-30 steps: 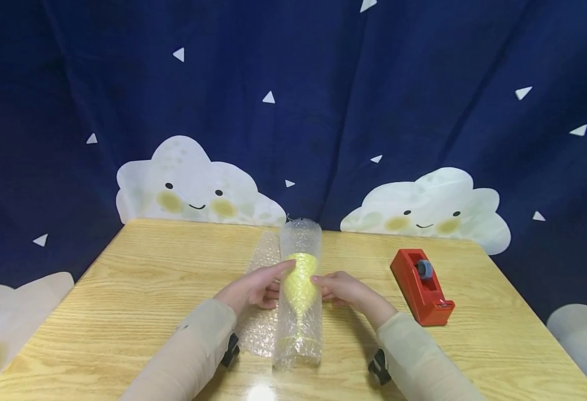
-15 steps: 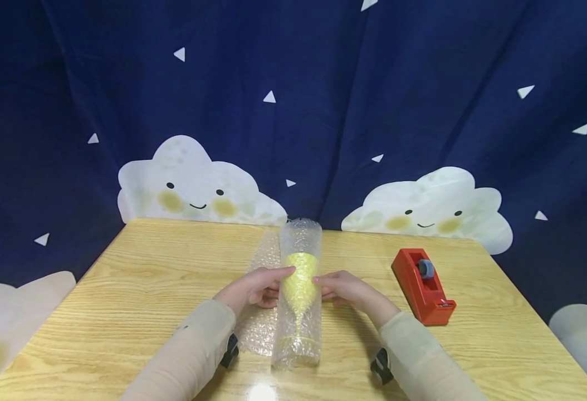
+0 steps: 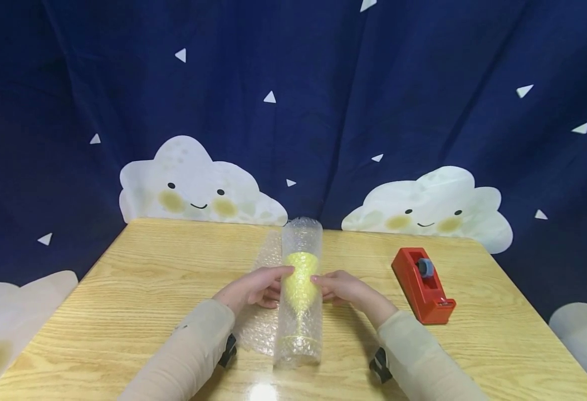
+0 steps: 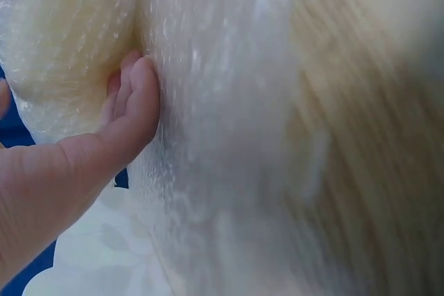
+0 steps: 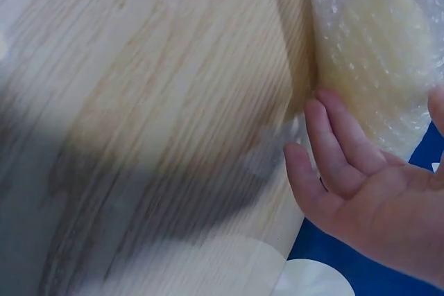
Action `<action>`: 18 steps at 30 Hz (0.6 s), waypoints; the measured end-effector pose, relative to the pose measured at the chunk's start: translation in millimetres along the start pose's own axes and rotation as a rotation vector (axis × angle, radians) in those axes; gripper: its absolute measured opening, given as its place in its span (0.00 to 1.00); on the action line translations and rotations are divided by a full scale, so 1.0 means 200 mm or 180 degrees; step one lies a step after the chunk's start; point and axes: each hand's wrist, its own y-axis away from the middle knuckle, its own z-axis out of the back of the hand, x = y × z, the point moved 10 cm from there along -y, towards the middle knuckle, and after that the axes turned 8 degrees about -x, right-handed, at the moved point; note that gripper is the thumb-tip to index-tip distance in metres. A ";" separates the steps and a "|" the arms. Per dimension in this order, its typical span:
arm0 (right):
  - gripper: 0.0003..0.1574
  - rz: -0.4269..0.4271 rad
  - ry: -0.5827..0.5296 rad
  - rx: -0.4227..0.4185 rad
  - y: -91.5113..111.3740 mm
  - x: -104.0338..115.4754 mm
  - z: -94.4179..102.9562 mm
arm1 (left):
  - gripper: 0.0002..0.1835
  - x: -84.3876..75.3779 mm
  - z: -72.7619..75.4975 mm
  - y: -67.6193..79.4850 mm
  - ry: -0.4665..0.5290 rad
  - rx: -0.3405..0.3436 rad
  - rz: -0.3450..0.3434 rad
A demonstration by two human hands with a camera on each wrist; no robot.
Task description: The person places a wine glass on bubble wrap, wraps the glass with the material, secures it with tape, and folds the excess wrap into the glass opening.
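A yellow stemmed goblet (image 3: pixel 301 283) lies on its side inside a clear roll of bubble wrap (image 3: pixel 301 233), its wide cup toward the far edge and its foot toward me. On the roll's left side my left hand (image 3: pixel 255 285) holds it, thumb on top and the other fingers low against the side. Opposite, my right hand (image 3: pixel 346 288) holds the right side, thumb tip on the wrap over the cup. In the right wrist view, its fingertips (image 5: pixel 329 98) lie along the bottom of the roll. A flat unrolled sheet of bubble wrap (image 3: pixel 259 328) spreads out from the roll to the left.
A red tape dispenser (image 3: pixel 421 287) with a blue roll of tape (image 3: pixel 426 269) stands right of the right hand. Everything sits on a wood-grain table (image 3: pixel 163 267). Behind its far edge hangs a dark blue curtain (image 3: pixel 313 111) with clouds.
The left thumb has slid slightly down the roll toward me. The wrapped goblet has stayed nearly in place between both hands, and the tape dispenser has not moved.
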 end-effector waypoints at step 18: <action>0.34 0.0066 -0.0250 0.0288 0.01 -0.01 -0.01 | 0.33 0.01 -0.01 0.00 0.0072 -0.0072 0.0065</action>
